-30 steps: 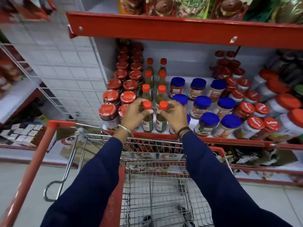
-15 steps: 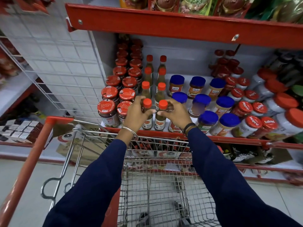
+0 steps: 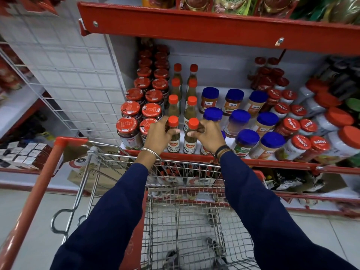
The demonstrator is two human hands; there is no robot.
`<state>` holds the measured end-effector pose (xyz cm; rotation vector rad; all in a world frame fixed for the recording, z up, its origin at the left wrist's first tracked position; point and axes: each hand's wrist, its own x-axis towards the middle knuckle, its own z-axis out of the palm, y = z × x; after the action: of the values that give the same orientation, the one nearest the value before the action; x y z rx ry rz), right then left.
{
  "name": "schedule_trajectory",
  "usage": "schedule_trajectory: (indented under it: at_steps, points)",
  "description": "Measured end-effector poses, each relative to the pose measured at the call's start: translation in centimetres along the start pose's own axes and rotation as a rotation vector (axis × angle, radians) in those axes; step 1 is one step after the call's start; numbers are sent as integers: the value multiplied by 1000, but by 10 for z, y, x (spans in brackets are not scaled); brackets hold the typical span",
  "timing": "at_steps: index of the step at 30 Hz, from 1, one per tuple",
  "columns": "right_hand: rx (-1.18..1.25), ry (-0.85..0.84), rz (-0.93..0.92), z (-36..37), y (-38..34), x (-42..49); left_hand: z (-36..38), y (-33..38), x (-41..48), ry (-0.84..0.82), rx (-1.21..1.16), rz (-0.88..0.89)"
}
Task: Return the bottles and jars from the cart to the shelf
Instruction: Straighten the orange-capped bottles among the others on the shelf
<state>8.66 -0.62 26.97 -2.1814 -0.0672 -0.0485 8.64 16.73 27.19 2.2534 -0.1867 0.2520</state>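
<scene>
Both hands grip green sauce bottles at the shelf's front edge.
Left hand curls round the neck of the left bottle, thumb under its orange cap; right hand is clenched the same way on the right bottle. Both bottles stand upright, side by side, on the shelf just behind its red lip, heading two rows of like bottles running back. Arms in dark blue sleeves reach forward over the cart, wrists level, a metal bangle on the left, dark bands on the right. Cart basket below shows bare wire mesh where visible. Red-lidded jam jars stand just left of the bottles, blue-capped jars just right, and red-capped Mapro jars sit further right.
</scene>
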Motion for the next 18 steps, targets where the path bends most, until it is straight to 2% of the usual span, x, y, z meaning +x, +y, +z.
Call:
schedule_trajectory:
  at_steps: [9, 14, 16, 18]
  points:
    - [36, 41, 26, 6, 2, -3, -2, -5, -1, -14, 25, -22]
    - [61, 37, 15, 4, 2, -7, 2, -5, -6, -45, -51, -65]
    - [65, 61, -4, 4, 4, -14, 4, -3, -17, 13, -150, -94]
    - [152, 129, -32, 2, 8, -29, 10, 3, -35, 191, -280, -110]
